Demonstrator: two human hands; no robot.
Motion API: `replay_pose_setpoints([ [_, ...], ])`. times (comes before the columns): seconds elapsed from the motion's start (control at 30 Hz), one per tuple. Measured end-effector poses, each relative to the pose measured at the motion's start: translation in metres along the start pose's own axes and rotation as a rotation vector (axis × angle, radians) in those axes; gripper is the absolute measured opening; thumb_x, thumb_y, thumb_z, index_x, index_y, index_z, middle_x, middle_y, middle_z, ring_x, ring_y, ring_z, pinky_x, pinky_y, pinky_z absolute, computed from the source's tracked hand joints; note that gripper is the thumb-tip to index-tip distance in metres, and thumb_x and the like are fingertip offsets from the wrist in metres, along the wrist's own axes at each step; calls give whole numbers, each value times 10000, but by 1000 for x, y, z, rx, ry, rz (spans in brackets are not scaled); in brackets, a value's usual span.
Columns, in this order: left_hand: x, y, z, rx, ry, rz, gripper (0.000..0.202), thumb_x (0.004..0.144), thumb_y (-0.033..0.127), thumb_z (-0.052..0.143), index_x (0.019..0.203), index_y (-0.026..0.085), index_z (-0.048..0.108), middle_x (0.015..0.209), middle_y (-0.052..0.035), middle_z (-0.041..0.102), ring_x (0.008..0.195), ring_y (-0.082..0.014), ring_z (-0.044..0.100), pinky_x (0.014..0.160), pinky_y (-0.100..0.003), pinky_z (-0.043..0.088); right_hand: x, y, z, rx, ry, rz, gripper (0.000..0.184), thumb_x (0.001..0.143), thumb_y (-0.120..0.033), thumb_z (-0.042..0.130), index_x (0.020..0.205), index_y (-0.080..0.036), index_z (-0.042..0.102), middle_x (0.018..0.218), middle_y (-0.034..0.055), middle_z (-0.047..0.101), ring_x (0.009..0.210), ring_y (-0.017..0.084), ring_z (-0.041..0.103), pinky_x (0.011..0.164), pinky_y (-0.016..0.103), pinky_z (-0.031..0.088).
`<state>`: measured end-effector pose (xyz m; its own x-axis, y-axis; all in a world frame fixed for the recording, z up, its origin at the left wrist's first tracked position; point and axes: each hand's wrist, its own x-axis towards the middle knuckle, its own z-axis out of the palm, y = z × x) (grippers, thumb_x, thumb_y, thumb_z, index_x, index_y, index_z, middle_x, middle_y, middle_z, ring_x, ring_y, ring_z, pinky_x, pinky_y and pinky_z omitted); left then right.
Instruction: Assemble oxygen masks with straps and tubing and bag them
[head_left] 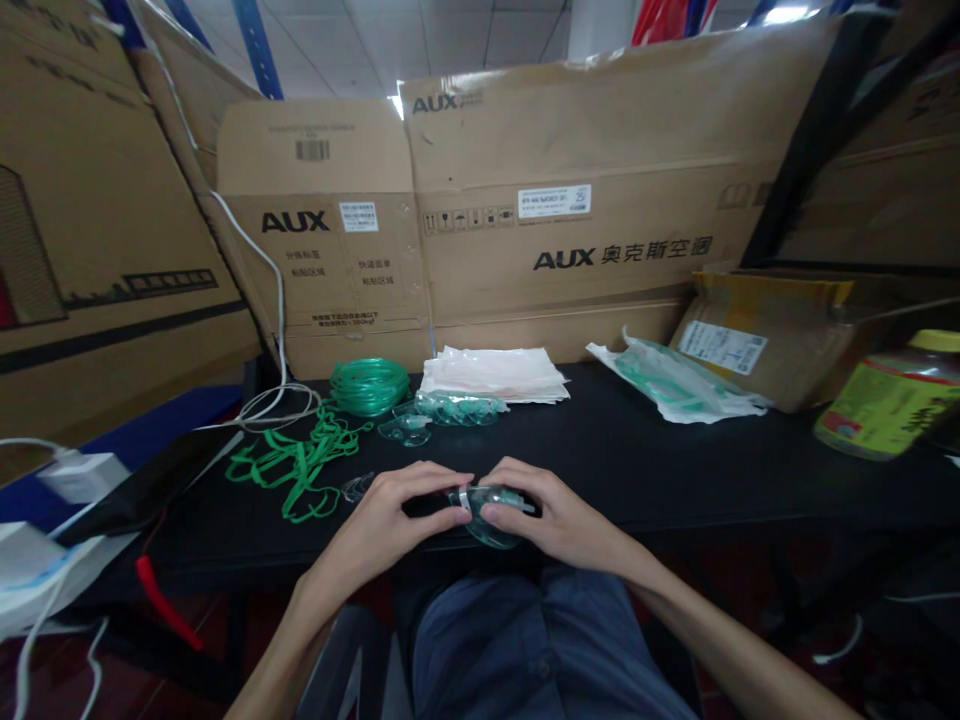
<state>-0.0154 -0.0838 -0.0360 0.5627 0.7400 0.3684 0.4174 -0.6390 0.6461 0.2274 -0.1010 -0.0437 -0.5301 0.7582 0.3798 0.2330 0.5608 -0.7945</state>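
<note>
Working at the near edge of the black surface (675, 470), just above the lap. Gripping with both: left hand (390, 520) and right hand (555, 515) meeting over one clear green-tinted soft plastic face mask (491, 525), each grip pinching it, thumbs and fingertips pressing on its top. Seeming to be bearing on a thin silvery metal strip (466, 497) across the mask's upper edge. Judging the step: keeping the pressure even from both sides, holding the mask low over the surface, pressing along the strip rather than on the soft dome, so as not to be denting it.

Counting now, biggest first:
- Seeing at least three big brown printed cardboard cartons (585, 200) leaning as a wall behind.
- Spotting one smaller brown cardboard box with a white label (780, 360) lying at the right.
- Noting one flat stack of clear plastic bags (491, 375) at the back, middle.
- Picking out one crumpled white plastic bag with green contents (675, 385) beside it.
- Catching one yellow-lidded jar with a green label (892, 395) at far right.
- Finding one coil of green translucent tubing (369, 385).
- Eyeing a loose tangle of green elastic straps (300, 465), too knotted for counting.
- Making out two or three spare clear masks (450, 408) near the coil, overlapping, so not telling exactly.
</note>
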Motion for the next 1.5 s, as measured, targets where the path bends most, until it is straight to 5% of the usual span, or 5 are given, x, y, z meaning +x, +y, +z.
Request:
replay_pose_setpoints([
  [1.07,-1,3,8,-157,5,-93,304,835,370,790,1117,257,780,998,-5,770,883,-175,705,822,-252,555,2,-6,-6,60,-118,47,298,998,-455,570,1048,-190,695,1021,52,623,975,197,598,898,311,445],
  [1.23,-1,-6,10,-231,1,-129,341,844,389,769,1149,236,774,996,-22,767,859,-172,705,804,-258,570,2,-5,-3,99,-107,145,295,990,-459,578,1061,-190,676,1016,40,668,961,197,607,873,301,459],
  [1.5,0,-8,10,-250,-10,-67,310,911,366,716,1204,275,760,1140,-30,753,1042,-200,696,911,-267,545,3,-4,-3,91,-92,181,262,999,-420,568,1031,-182,671,953,18,667,894,169,591,820,265,457],
])
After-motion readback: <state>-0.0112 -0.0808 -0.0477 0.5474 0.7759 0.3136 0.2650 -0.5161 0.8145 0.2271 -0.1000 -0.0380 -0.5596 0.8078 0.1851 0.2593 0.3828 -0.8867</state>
